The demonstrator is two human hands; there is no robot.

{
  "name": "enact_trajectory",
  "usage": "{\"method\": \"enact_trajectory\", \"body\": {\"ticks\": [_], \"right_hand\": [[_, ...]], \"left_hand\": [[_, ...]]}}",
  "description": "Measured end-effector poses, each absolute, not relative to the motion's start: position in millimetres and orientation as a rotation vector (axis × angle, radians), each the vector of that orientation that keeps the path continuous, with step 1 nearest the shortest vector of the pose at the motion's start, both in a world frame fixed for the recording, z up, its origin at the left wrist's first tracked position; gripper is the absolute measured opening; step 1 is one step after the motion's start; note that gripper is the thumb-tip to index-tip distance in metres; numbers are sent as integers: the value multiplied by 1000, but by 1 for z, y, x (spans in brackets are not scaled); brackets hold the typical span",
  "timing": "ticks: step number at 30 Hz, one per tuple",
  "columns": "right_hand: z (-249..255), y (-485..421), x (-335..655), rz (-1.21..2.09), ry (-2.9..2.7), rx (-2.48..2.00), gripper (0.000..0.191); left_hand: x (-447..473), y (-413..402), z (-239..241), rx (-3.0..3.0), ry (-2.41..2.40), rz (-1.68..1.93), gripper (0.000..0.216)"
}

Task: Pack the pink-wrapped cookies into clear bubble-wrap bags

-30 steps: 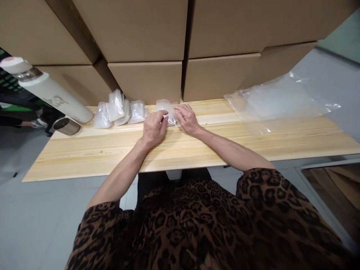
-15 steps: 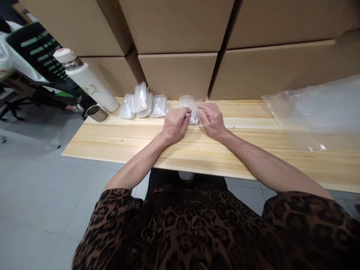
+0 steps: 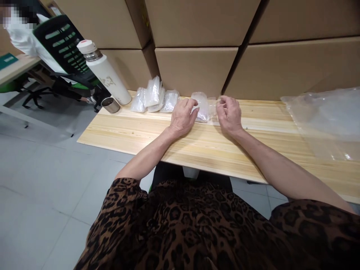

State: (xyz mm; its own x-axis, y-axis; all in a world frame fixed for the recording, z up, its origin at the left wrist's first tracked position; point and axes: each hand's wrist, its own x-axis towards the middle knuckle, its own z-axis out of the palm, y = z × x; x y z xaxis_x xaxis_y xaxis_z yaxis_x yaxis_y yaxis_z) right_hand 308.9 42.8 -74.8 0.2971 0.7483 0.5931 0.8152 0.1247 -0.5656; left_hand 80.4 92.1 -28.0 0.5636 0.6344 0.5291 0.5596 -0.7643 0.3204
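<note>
A small clear plastic bag (image 3: 201,107) with whitish contents lies on the wooden table (image 3: 135,129) between my hands. My left hand (image 3: 182,115) rests at its left edge, with thumb and fingers curved and apart. On the other side my right hand (image 3: 230,114) has its fingers closed at the bag's transparent flap, which stretches out flat to the right. The fingertips partly hide the flap's end. Just left of my left hand sit several similar filled plastic bags (image 3: 153,93), some stacked on others.
Stacked cardboard boxes (image 3: 194,69) wall off the table's back. At the left end stand a white thermos bottle (image 3: 109,78) and a metal cup (image 3: 110,105). A large clear plastic sheet (image 3: 329,120) covers the right side. Beyond the table, a person in white sits on a mesh chair (image 3: 60,45).
My hands have moved apart; the right hand is farther from the bag's body, and the flap now shows between them. My left fingers have spread. The view has swung left.
</note>
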Motion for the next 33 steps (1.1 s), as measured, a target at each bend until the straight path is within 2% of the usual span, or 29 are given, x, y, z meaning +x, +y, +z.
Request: {"method": "enact_trajectory", "body": {"ticks": [4, 7, 11, 14, 17, 21, 26, 30, 33], "right_hand": [[-72, 54, 324, 94, -1386, -1867, 24], [-65, 63, 316, 360, -1338, -1759, 19], [-56, 73, 297, 623, -1146, -1592, 18], [-41, 75, 291, 654, -1129, -1572, 21], [-10, 70, 291, 457, -1238, -1515, 17], [48, 58, 281, -14, -1565, -1522, 17], [112, 48, 262, -197, -1649, -1690, 7], [159, 37, 258, -368, -1654, -1699, 42], [192, 28, 270, -347, -1646, -1693, 39]], "left_hand": [[84, 89, -31, 2604, 1161, 728, 37], [88, 87, -32, 2635, 1126, 538, 34], [89, 90, -30, 2618, 1123, 496, 38], [84, 92, -27, 2430, 1076, 537, 55], [80, 91, -27, 2187, 1075, 694, 67], [78, 88, -26, 2037, 1125, 862, 64], [79, 89, -30, 1868, 1216, 898, 70], [84, 88, -44, 1880, 1207, 951, 89], [89, 85, -53, 1931, 1125, 1078, 99]]}}
